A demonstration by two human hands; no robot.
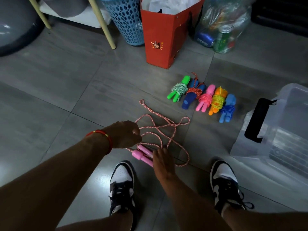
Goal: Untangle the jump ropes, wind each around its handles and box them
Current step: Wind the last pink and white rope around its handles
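A pink-and-white striped jump rope (160,125) lies in loose loops on the grey tile floor. Its two pink handles (143,153) lie side by side near my feet. My right hand (162,160) grips the handles from the right. My left hand (126,134), with a red string bracelet at the wrist, pinches the rope just above the handles. Several wound ropes lie in a row beyond: green (179,89), dark blue with red cord (192,95), pink (205,98), orange with yellow cord (217,100), light blue (227,108). A clear plastic storage box (283,130) with a black latch stands at right.
A red paper bag (165,35) stands behind the wound ropes, a blue perforated basket (126,20) to its left and a clear bag of bottles (221,25) to its right. Pale stand legs (106,29) rise at upper left. My two black-and-white sneakers (122,184) are below the hands.
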